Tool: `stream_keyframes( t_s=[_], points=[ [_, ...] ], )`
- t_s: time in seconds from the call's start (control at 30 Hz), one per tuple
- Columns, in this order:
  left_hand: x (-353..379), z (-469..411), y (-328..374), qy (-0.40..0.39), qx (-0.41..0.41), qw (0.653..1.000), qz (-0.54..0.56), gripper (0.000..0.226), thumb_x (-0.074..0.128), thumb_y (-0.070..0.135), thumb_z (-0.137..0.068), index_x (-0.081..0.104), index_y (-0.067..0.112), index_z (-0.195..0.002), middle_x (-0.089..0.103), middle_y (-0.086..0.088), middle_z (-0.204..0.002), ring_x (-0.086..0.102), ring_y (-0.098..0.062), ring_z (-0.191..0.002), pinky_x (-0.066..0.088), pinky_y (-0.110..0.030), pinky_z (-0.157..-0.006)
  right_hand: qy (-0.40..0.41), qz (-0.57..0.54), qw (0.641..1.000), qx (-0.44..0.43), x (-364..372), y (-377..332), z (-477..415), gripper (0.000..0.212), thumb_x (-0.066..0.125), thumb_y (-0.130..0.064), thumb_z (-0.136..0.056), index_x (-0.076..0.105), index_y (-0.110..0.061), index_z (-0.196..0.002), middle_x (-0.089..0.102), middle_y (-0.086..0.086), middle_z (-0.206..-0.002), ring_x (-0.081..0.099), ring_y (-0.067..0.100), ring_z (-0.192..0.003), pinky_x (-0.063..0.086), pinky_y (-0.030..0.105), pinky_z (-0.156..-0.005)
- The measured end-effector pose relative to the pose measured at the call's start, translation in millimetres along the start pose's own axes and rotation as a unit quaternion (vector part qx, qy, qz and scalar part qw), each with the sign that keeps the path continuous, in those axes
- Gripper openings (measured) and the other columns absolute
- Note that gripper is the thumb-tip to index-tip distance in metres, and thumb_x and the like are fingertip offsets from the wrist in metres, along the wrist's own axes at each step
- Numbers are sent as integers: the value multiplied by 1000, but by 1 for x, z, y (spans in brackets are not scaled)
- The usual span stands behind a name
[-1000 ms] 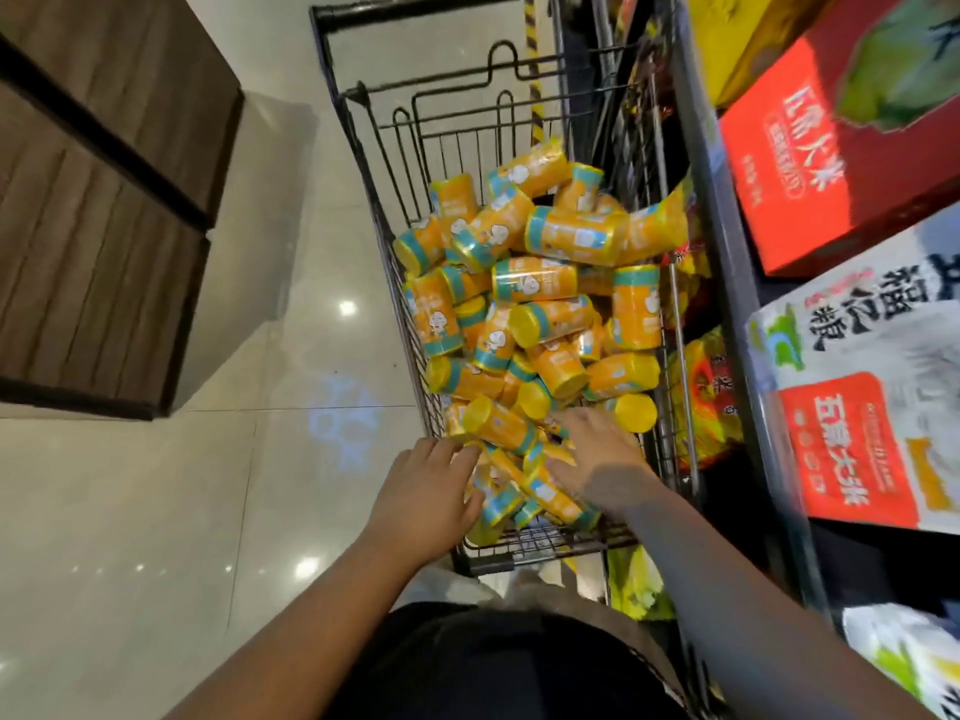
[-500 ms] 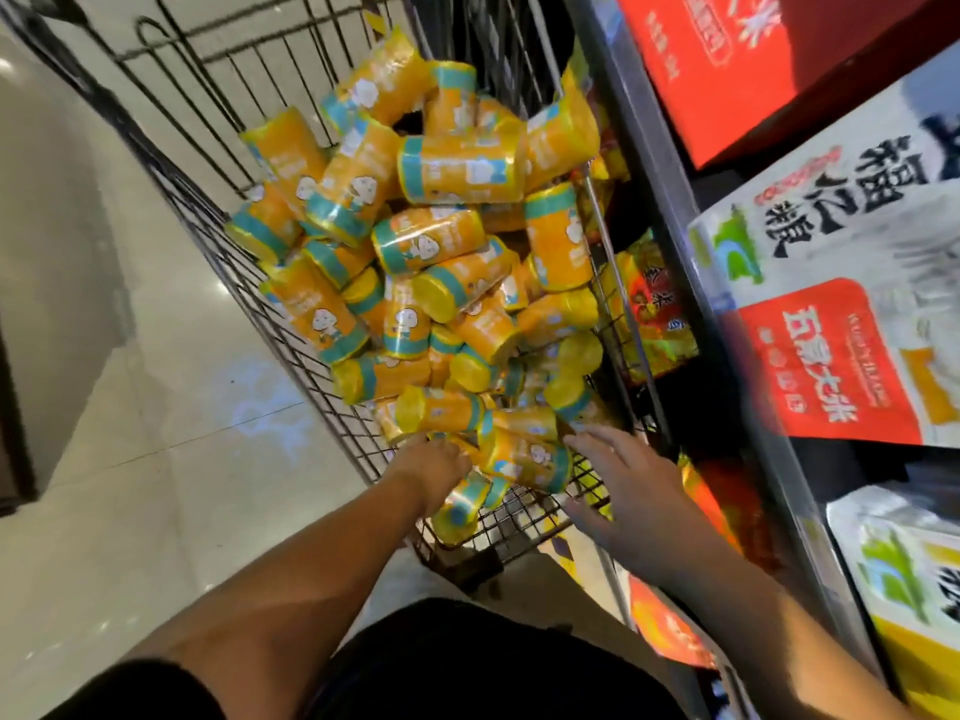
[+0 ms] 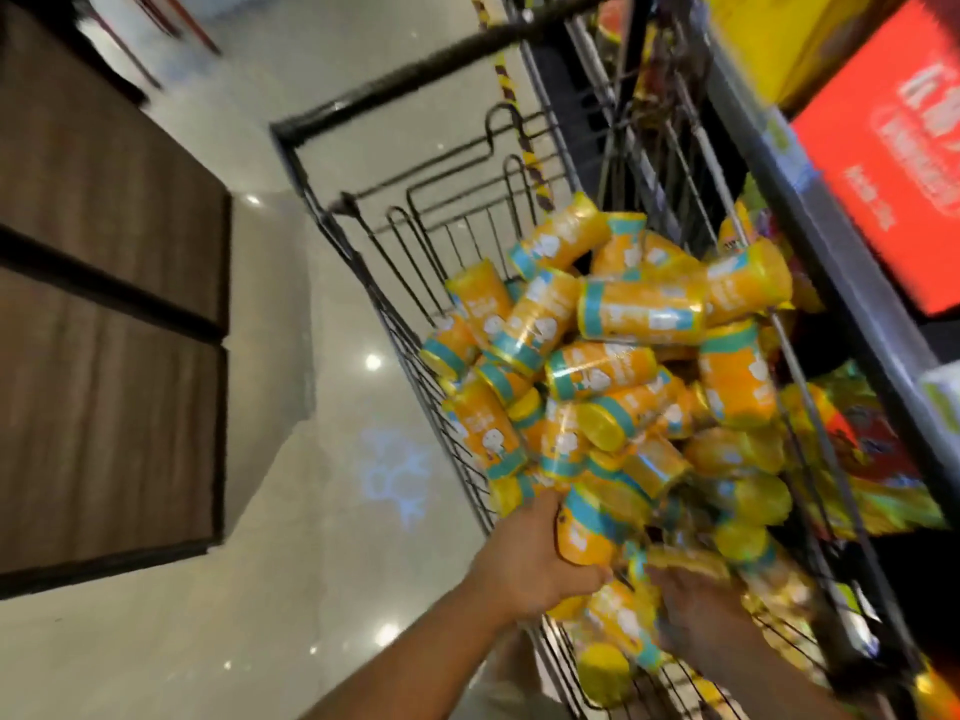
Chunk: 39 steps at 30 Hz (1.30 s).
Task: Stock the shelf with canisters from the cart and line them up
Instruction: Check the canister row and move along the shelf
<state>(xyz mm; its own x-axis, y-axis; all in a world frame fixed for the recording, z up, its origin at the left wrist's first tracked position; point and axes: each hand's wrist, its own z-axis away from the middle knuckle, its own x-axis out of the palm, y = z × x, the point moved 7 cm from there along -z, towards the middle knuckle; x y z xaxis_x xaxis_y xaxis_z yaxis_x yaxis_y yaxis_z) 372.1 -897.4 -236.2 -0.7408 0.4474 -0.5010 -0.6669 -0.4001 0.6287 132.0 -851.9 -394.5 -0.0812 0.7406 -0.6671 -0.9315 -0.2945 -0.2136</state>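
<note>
Glossy tiled floor (image 3: 322,511), wire cart (image 3: 395,283) beside shelf (image 3: 810,241). Left hand (image 3: 524,563) fingers clamp orange canister (image 3: 589,532) at cart's near end, axis tilted; right hand (image 3: 696,610) blurred, grip unclear.

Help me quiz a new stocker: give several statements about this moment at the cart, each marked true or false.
1. The left hand grips a canister in the cart. True.
2. The canisters stand upright in rows. False: they lie jumbled in a pile.
3. The shelf is on the cart's right. True.
4. The right hand reaches up to the shelf. False: it is low in the cart, among the canisters.
</note>
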Motion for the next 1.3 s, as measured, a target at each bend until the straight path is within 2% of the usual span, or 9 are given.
stream_keyframes(
  t_s=[0.23, 0.43, 0.57, 0.7, 0.77, 0.87, 1.03, 1.13, 1.3],
  points=[
    [-62, 20, -27, 102, -81, 987, 98, 68, 78, 64, -53, 57, 35, -110, 70, 13, -102, 68, -6, -92, 56, -40, -83, 21, -51, 993, 103, -54, -38, 9, 71, 54, -31, -86, 29, -40, -151, 31, 0, -157, 36, 24, -144, 42, 41, -110],
    [-82, 22, -25, 94, -64, 990, 87, 47, 87, 48, -68, 50, 42, -97, 65, 17, -98, 66, -5, -93, 56, -30, -80, 59, -288, 931, 217, -97, -26, 40, 90, 86, -39, -67, 42, -19, -143, 40, 16, -142, 46, 35, -130, 42, 41, -104],
    [-81, 13, -7, 61, -12, 996, 66, 59, 83, 59, -65, 53, 36, -110, 67, 14, -103, 66, -5, -93, 56, -31, -80, 115, -630, 707, 301, -93, -12, 94, 81, 94, -34, -47, 55, -16, -115, 56, 19, -120, 58, 35, -103, 50, 45, -84],
    [-71, 5, 25, 10, 50, 998, 41, 52, 84, 52, -74, 48, 41, -110, 63, 18, -98, 62, 1, -86, 52, -21, -72, 75, -894, 376, 233, -60, -45, 131, 38, 66, -22, -88, 61, -5, -122, 69, 20, -88, 65, 31, -65, 55, 37, -56],
    [-66, 2, 37, -9, 65, 997, 36, 58, 83, 56, -72, 51, 37, -116, 66, 16, -104, 65, -3, -90, 56, -30, -78, 44, -933, 308, 183, -58, -67, 149, 54, 77, -18, -77, 61, -4, -127, 69, 22, -105, 66, 34, -75, 56, 42, -66],
    [-59, 5, 55, -26, 85, 996, 17, 60, 81, 67, -65, 56, 35, -110, 68, 14, -99, 66, -5, -87, 57, -35, -74, 50, -955, 284, 71, -59, -84, 174, 75, 93, -13, -55, 69, -5, -126, 66, 27, -118, 68, 44, -89, 56, 55, -76],
    [-43, 29, 85, -58, 120, 990, 33, 46, 84, 51, -75, 59, 30, -108, 69, 11, -97, 67, -6, -83, 55, -29, -67, 118, -959, 222, -128, -74, -96, 219, 61, 34, -11, -103, 2, 3, -154, 27, 32, -158, 29, 47, -145, 15, 62, -119],
    [-23, 51, 106, -101, 141, 983, 62, 45, 80, 49, -79, 63, 28, -116, 73, 8, -102, 69, 0, -81, 52, -17, -61, 193, -931, 298, -85, -84, -88, 253, 95, 94, -5, -51, 55, 9, -136, 57, 35, -133, 63, 50, -113, 50, 63, -92],
    [27, 99, 149, -175, 171, 964, 102, 58, 81, 57, -70, 67, 23, -115, 76, 1, -102, 74, -15, -90, 60, -35, -75, 306, -927, 216, -6, -42, -71, 306, 97, 106, -22, -29, 72, 0, -118, 68, 27, -119, 73, 39, -94, 60, 57, -79]
  ],
)
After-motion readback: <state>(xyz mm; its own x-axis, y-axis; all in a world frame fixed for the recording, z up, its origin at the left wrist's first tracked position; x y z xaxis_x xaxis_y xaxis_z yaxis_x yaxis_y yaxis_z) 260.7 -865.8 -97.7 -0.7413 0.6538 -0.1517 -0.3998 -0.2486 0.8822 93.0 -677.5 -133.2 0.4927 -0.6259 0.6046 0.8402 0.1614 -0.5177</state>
